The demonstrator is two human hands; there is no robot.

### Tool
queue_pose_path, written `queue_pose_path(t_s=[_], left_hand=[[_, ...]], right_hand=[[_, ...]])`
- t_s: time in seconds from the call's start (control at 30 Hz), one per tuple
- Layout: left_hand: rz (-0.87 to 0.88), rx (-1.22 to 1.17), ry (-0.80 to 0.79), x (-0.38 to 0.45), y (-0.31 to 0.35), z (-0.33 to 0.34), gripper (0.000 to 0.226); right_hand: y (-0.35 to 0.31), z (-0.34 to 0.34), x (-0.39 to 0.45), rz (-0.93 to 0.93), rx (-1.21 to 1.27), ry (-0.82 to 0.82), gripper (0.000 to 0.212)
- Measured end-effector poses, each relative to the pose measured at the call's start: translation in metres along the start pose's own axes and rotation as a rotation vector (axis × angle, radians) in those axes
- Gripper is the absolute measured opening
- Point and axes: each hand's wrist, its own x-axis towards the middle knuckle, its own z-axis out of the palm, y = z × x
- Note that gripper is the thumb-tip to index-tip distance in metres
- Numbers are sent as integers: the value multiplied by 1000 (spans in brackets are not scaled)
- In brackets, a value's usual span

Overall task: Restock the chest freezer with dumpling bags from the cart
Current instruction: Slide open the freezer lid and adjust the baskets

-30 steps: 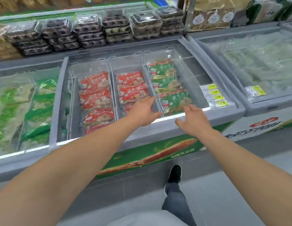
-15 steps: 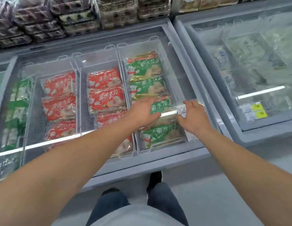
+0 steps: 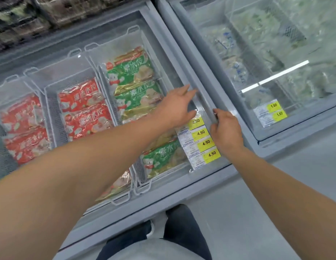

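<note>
The chest freezer [image 3: 182, 194] lies below me under a glass lid. Wire baskets inside hold green dumpling bags [image 3: 133, 72] on the right and red dumpling bags [image 3: 82, 102] in the middle and left. My left hand [image 3: 176, 107] stretches over the glass with straight fingers, its tips touching the grey lid handle [image 3: 202, 102] by the freezer's right rim. My right hand [image 3: 227, 130] curls its fingers round the near part of that handle. Neither hand holds a bag. The cart is out of view.
Yellow 4.50 price labels [image 3: 202, 143] sit under the glass beside my right hand. A second freezer [image 3: 276, 72] with pale bags adjoins on the right. Shelves of boxed goods [image 3: 32, 19] stand behind. My legs [image 3: 182, 231] are against the freezer's front.
Both hands have moved right with the lid handle, from above the green bags to the freezer's right rim. My view has dropped closer over the freezer.
</note>
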Motion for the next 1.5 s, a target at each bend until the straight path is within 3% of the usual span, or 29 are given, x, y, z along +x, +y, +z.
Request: queue_pose_path(t_s=[0.33, 0.87, 1.5], left_hand=[[134, 250, -128, 32, 16, 12, 56], [220, 269, -125, 27, 4, 3, 48], [148, 233, -164, -147, -126, -12, 51]], right_hand=[[0, 4, 1, 101, 37, 36, 43], [-8, 15, -7, 186, -37, 57, 50], [-154, 107, -116, 66, 60, -41, 55]])
